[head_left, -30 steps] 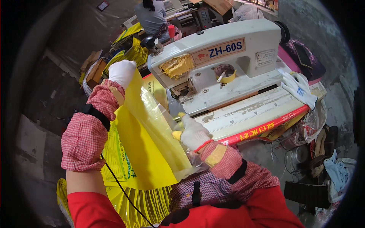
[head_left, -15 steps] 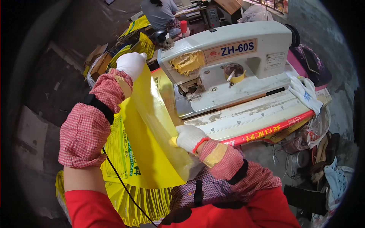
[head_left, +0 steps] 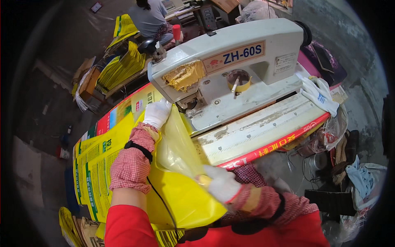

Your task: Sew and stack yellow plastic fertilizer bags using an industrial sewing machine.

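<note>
A large yellow printed sack (head_left: pixel 181 201) with a clear plastic liner (head_left: pixel 177 144) at its mouth lies across my front. My left hand (head_left: pixel 157 113), in a white knit glove, is closed on the far end of the mouth, just left of the sewing head. Closer to me, my right hand (head_left: pixel 222 183), gloved too and slightly blurred, pinches the near end of the mouth. Just beyond the sack stands a white industrial sewing machine (head_left: pixel 271 43). Its needle area (head_left: pixel 190 103) is close to my left hand.
A tape roll (head_left: pixel 245 85) with a white stick sits on the machine bed. Spare white gloves (head_left: pixel 319 96) lie at its right end. Yellow sacks (head_left: pixel 121 68) are stacked at the far left, near a seated person (head_left: pixel 150 20). Plastic bags and cloths (head_left: pixel 362 181) clutter the right.
My left hand has come down and right toward the needle area, drawing the sack's mouth along. My right hand has moved nearer to me. The sack now spreads lower and farther left.
</note>
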A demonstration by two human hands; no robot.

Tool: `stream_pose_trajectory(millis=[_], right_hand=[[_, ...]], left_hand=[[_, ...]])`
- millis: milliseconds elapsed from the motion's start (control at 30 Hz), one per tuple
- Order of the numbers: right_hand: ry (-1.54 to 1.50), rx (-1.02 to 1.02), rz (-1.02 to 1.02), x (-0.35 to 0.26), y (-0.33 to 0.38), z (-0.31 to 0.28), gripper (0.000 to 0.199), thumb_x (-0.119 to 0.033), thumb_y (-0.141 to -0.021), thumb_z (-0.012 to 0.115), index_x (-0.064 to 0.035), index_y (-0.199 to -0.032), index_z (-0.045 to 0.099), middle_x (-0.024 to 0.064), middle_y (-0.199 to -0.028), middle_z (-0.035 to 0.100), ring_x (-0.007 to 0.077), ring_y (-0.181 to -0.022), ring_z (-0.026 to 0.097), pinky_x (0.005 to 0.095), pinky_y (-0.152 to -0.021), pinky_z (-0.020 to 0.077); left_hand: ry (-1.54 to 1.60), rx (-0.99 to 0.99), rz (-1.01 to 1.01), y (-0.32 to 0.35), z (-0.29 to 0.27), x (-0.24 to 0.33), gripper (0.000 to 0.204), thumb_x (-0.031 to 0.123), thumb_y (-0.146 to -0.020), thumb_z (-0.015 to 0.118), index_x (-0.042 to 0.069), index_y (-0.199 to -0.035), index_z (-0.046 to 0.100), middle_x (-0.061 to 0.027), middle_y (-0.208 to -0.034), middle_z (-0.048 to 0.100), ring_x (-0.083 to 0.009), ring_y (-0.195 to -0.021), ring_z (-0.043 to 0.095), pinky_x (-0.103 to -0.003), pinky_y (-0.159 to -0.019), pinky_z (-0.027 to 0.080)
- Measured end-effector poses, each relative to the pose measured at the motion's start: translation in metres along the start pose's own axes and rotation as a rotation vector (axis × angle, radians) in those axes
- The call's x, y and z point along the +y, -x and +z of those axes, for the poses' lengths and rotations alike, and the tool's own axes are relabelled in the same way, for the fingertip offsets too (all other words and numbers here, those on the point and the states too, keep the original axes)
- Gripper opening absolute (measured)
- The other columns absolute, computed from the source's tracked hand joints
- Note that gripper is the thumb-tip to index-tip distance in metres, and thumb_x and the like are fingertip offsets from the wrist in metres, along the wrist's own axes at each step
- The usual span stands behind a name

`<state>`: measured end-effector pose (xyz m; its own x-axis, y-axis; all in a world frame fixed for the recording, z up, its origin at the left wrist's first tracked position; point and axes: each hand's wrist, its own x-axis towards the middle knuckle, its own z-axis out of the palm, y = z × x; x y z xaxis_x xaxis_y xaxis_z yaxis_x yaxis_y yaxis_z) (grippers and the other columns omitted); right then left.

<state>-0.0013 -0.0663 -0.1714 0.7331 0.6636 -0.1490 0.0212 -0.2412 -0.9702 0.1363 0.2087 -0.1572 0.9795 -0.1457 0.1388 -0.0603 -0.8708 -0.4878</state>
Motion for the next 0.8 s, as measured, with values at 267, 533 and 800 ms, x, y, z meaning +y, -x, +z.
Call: stream_pose_trajectory(millis=[267, 533, 800], right_hand=[[0.087, 0.156, 0.359, 0.041, -0.006, -0.004, 0.029, -0.026, -0.086, 0.055, -0.0061, -0.106, 0.058, 0.0211, -0.095, 0.062, 0.0338, -0.088, 0.06, 0.0349, -0.077, 0.0463], [-0.021, 0.297, -0.048, 0.044, 0.004, -0.008, 0.039, -0.005, -0.073, 0.058, -0.0085, -0.112, 0.059, 0.0181, -0.083, 0.062, 0.0324, -0.079, 0.061, 0.0339, -0.069, 0.0485], [0.489, 0.247, -0.059, 0.013, 0.01, -0.027, 0.023, -0.006, -0.073, 0.06, -0.0066, -0.095, 0.063, 0.0187, -0.073, 0.06, 0.0319, -0.066, 0.062, 0.0366, -0.058, 0.0491]], left_hand=[[0.35, 0.38, 0.122, -0.013, 0.045, -0.02, 0.015, 0.012, -0.077, 0.053, 0.015, -0.09, 0.061, -0.0052, -0.084, 0.061, -0.0262, -0.075, 0.062, -0.034, -0.061, 0.051], [0.717, 0.301, 0.06, -0.022, 0.039, -0.011, 0.017, 0.008, -0.071, 0.058, 0.017, -0.084, 0.064, -0.0061, -0.088, 0.061, -0.0262, -0.079, 0.06, -0.032, -0.062, 0.05], [0.359, 0.111, 0.213, -0.005, -0.008, -0.015, 0.018, 0.023, -0.08, 0.054, 0.016, -0.093, 0.065, -0.0096, -0.09, 0.061, -0.03, -0.082, 0.06, -0.039, -0.067, 0.05]])
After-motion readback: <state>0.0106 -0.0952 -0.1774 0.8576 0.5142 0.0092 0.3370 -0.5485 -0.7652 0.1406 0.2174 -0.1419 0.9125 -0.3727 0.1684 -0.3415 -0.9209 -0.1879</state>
